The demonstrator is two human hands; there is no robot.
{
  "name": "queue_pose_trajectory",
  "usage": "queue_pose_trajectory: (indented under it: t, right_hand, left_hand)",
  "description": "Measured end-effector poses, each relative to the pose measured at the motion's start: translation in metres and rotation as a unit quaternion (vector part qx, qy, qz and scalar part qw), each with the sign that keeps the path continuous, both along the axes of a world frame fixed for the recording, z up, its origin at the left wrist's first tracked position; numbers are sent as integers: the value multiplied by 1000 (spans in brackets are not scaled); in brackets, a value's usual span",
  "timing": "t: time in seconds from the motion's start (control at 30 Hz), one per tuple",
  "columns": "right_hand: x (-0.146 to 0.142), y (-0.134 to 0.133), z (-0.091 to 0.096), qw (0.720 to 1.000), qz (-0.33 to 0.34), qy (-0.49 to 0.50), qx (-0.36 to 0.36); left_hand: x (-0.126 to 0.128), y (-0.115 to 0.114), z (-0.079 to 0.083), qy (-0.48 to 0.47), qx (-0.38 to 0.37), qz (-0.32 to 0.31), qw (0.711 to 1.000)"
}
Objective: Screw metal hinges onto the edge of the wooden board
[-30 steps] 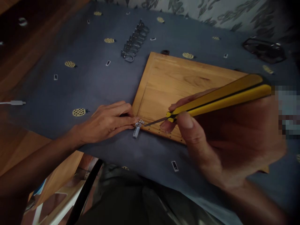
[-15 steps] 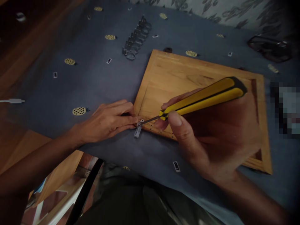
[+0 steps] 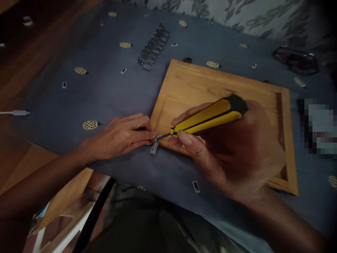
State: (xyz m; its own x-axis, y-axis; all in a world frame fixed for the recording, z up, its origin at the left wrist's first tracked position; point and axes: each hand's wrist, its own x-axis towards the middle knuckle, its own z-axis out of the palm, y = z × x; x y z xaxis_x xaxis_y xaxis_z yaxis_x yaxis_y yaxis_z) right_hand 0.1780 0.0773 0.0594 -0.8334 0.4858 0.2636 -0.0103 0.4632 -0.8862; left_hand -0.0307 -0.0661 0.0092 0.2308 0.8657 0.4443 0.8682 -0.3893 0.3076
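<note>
My left hand (image 3: 123,135) is closed in a pinch at the near left corner of a wooden board (image 3: 195,80). At its fingertips is a small metal zipper slider with a grey pull tab (image 3: 154,148) hanging over the board's edge. My right hand (image 3: 231,151) grips a yellow and black screwdriver (image 3: 207,116) over the board, its handle tilted up to the right. The thin shaft points down-left, and its tip meets the slider beside my left fingertips. Whether the tip is inside the slider cannot be made out.
Farther back on the blue pineapple-print cloth (image 3: 110,91) lies a row of several dark metal pieces with loops (image 3: 154,45). Dark-framed glasses (image 3: 296,60) rest at the far right, above a blurred-out object (image 3: 319,126). A white cable end (image 3: 21,112) is at the left.
My right hand and the screwdriver have moved left, and the handle now looks shorter and more upright. My left hand and the slider keep their place. The view has shifted slightly.
</note>
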Motion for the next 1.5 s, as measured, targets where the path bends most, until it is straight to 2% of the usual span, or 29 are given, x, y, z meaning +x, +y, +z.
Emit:
queue_pose_trajectory:
  t: [0.13, 0.23, 0.33, 0.43, 0.53, 0.67, 0.83, 0.97, 1.17, 1.5]
  right_hand:
    - [-1, 0, 1, 1000, 7, 2, -7]
    - [-2, -2, -2, 999, -4, 47, -10]
    - [-6, -5, -5, 996, -2, 73, -51]
    - [-11, -7, -2, 993, -19, 74, -92]
    - [-15, -8, 6, 993, -37, 64, -97]
    - [-18, -3, 11, 989, 10, 91, -116]
    - [-17, 4, 9, 986, 47, 69, -142]
    - [-19, 1, 12, 986, 36, 89, -133]
    - [-22, -3, 20, 985, -18, 106, -132]
    - [-21, -3, 14, 987, -1, 129, -94]
  left_hand:
    - [0, 1, 0, 1, 12, 0, 1000]
    - [0, 1, 2, -1, 5, -5, 1000]
    - [0, 0, 2, 2, -4, -3, 1000]
    - [0, 0, 0, -4, -9, 2, 1000]
    - [-1, 0, -3, -5, -3, 0, 1000]
    - [-2, 0, -5, -3, 11, -1, 1000]
    - [-2, 0, -2, -5, 3, -5, 1000]
    - [-2, 1, -1, 1, 5, -7, 1000]
    - [-3, 1, -2, 12, 10, -1, 1000]
    - [-6, 2, -3, 3, -8, -5, 1000]
